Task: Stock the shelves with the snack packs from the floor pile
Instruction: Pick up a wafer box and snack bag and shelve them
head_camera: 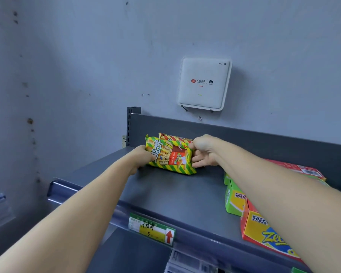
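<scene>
Left hand (144,157) curled round left end of striped snack pack (171,157), right hand (203,152) pinching its top right corner. I judge both hands squaring it upright against second pack (175,137) just beyond fingertips, on top shelf (165,194). Biscuit boxes (234,200) under right forearm.

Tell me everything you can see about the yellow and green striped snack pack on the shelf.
The snack pack is a glossy, plastic-looking pouch with yellow and green diagonal stripes, large Chinese characters, pictured biscuit sticks and a red panel. It looks sealed and full. It stands on its long edge, tilted back, on the grey shelf near the left rear corner, with a second pack close behind it. The left hand grips its left end; the right hand holds its right end.
</scene>
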{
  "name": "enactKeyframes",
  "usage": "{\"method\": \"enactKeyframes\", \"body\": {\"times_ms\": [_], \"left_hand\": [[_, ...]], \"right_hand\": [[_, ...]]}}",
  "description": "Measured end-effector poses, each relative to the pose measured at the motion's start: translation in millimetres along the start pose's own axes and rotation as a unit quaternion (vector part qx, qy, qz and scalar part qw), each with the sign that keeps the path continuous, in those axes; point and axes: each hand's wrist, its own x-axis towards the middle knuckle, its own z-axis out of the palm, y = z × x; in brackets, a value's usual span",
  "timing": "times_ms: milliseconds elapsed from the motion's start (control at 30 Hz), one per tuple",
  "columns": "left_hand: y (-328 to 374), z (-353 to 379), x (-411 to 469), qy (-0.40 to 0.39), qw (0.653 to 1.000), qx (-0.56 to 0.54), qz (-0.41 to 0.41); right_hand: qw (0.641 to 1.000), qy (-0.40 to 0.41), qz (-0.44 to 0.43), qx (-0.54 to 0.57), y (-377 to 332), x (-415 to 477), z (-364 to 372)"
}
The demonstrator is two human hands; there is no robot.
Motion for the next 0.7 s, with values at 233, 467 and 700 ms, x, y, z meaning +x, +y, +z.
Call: {"method": "enactKeyframes", "body": {"times_ms": [233,467,700], "left_hand": [[-1,1,4,0.030,0.999,-0.004,0.025],[26,12,-11,0.146,0.966,0.183,0.105],[64,51,-42,0.095,0.936,0.228,0.252]], "right_hand": [[1.000,0.020,-0.005,-0.003,3,-8,0],[0.982,0.114,-0.090,-0.123,9,-29,-15],[0.910,0.210,-0.170,-0.314,30,-63,-70]]}}
